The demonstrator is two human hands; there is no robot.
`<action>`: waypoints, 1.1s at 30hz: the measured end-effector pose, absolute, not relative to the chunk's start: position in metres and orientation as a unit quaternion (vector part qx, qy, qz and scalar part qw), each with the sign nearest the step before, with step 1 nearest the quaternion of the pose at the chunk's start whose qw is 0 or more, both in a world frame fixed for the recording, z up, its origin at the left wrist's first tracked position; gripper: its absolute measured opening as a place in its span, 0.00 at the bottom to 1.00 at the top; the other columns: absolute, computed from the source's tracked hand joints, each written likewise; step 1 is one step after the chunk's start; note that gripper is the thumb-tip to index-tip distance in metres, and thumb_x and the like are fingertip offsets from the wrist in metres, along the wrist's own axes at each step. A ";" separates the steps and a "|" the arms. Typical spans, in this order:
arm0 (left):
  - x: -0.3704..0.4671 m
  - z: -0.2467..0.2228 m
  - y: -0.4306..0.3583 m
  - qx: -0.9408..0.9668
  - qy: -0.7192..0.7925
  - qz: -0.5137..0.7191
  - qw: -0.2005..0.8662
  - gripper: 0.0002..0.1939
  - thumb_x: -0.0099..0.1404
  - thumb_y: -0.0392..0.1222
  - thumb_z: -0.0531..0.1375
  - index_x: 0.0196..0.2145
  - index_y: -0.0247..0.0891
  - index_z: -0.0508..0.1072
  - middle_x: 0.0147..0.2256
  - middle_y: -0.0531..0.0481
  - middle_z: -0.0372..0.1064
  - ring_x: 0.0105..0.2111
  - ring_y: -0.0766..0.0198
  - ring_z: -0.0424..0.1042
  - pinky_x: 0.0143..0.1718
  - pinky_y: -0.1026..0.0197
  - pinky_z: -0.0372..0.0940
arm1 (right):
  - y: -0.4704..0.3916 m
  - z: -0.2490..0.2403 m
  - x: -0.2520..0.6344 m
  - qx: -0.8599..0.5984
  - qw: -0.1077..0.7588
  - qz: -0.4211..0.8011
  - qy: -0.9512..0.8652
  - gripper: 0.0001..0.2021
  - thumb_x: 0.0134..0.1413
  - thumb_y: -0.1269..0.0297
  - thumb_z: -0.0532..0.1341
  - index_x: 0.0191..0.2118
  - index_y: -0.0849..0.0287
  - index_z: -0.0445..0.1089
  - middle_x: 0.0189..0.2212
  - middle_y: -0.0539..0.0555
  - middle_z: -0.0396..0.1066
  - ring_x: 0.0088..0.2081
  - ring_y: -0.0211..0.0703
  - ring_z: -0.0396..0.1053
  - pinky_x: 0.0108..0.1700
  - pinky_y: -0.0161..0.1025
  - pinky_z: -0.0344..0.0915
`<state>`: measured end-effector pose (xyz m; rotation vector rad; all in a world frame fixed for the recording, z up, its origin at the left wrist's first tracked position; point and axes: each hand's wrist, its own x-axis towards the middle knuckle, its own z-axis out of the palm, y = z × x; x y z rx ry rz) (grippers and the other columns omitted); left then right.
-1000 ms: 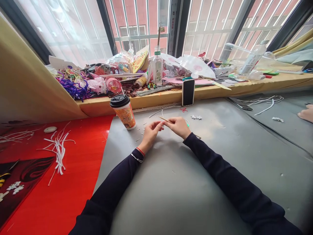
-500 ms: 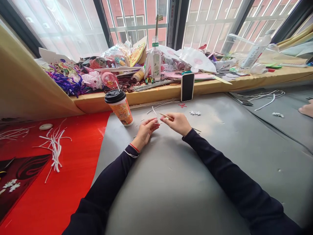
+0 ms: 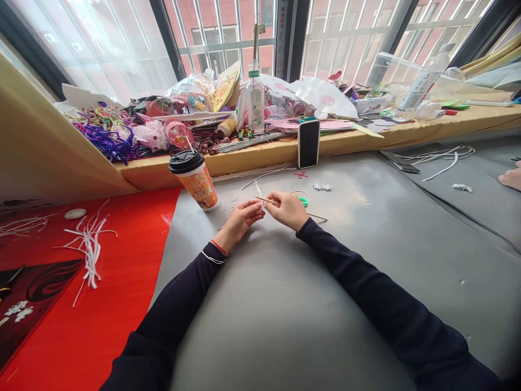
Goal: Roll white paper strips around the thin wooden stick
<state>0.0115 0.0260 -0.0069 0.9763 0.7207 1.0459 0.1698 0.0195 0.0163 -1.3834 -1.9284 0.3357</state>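
Observation:
Over the grey table mat my left hand [image 3: 243, 221] pinches a small piece of white cord [image 3: 259, 188], one end of which sticks up between the hands. Close beside it my right hand [image 3: 288, 210] is closed on a thin wooden stick [image 3: 265, 200], whose tip points left above the left fingers. The right fingertips meet the cord work at the left fingertips; its exact shape is hidden. Just past my right hand lie a green ring-shaped thing [image 3: 303, 201] and another thin rod [image 3: 318, 218]. White knotted pieces [image 3: 322, 187] and a red knotted piece [image 3: 300, 174] lie farther back.
A lidded paper cup [image 3: 196, 182] with a straw stands left of my hands. A phone [image 3: 308, 144] leans against the cluttered ledge [image 3: 252, 154]. White cords [image 3: 91, 250] lie on the red surface at left. Another person's hand [image 3: 510, 177] shows at the right edge.
The stick has turned flatter and its tip has shifted left over the left fingers. My right hand has moved slightly left and down, and the green ring behind it now shows.

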 end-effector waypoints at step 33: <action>0.007 -0.006 0.024 0.526 0.349 0.358 0.688 0.10 0.51 0.34 0.57 0.34 0.36 0.67 0.24 0.54 0.63 0.23 0.71 0.65 0.29 0.66 0.60 | 0.035 0.006 0.193 -0.468 0.386 0.176 -0.775 0.15 0.54 0.54 0.54 0.36 0.60 0.70 0.17 0.45 0.58 0.20 0.32 0.53 0.26 0.31 0.51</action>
